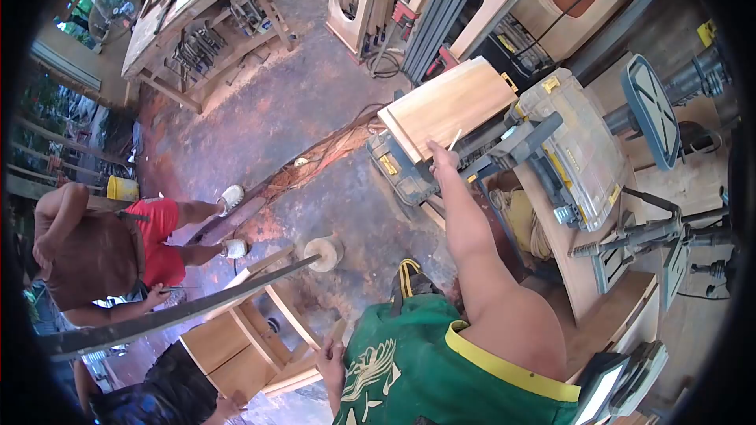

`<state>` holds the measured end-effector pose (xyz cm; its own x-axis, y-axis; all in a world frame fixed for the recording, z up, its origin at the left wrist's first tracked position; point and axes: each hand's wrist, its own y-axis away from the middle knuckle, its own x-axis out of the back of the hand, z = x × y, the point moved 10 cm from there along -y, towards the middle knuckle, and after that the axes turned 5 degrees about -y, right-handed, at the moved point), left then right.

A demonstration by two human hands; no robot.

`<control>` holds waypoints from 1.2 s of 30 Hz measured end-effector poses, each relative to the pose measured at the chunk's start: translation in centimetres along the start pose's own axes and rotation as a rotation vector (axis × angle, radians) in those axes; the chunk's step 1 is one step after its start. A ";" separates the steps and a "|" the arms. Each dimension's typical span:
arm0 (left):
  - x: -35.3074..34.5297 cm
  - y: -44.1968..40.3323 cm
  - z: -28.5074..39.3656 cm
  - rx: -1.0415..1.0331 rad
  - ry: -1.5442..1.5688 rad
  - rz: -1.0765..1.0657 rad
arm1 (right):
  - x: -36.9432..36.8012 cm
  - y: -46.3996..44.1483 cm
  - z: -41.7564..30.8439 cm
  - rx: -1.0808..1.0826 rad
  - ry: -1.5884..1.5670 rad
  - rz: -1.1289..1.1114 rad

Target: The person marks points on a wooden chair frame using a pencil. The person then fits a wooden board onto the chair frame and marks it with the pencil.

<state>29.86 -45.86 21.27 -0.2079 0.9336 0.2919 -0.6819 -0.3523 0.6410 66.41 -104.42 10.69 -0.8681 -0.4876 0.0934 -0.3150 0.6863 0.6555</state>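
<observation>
A: What do we have closest to us?
B: The green sleeveless jersey with yellow trim and pale print [409, 362], worn by the person whose two hands we follow.
A: And the right hand [443, 159]?
B: We see that arm stretched out, the fingers closed on a thin, pale stick [455, 140] that slants up from them. They are at the near edge of a rectangular, light-brown wooden panel [453, 98]; whether the fingertips touch the wood, we cannot tell.
A: Where does that panel lie?
B: On top of a grey tool case with yellow latches [392, 169], whose left front corner shows below the panel.
A: What about the left hand [331, 364]?
B: We find it low beside the jersey, its fingers curled around a short, narrow wooden strip [338, 331] that points upward. Just left of it is an open, light-brown wooden frame with panels [264, 346].
A: Do we have company?
B: Yes, a person in a brown shirt and red shorts [98, 256] stands on the left, and another person in dark clothing [169, 389] is beside the frame.
</observation>
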 end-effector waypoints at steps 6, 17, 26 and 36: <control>-0.1 1.2 0.5 0.122 0.062 0.097 | -0.9 2.5 -2.6 0.047 -0.181 -0.364; -1.9 -1.8 13.5 -0.294 0.143 0.078 | 4.5 22.1 -5.8 0.712 0.246 -0.703; -7.8 -4.4 21.6 -0.381 0.622 -0.379 | 15.6 45.9 5.0 1.267 0.437 -1.283; 6.0 1.1 8.7 -0.468 1.005 -0.057 | 16.4 53.9 11.9 1.440 0.577 -1.644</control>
<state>34.00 -41.20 29.91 -0.4974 0.6507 -0.5738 -0.8619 -0.4455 0.2420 30.63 -68.98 38.62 0.4353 -0.7317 0.5245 -0.6236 -0.6653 -0.4104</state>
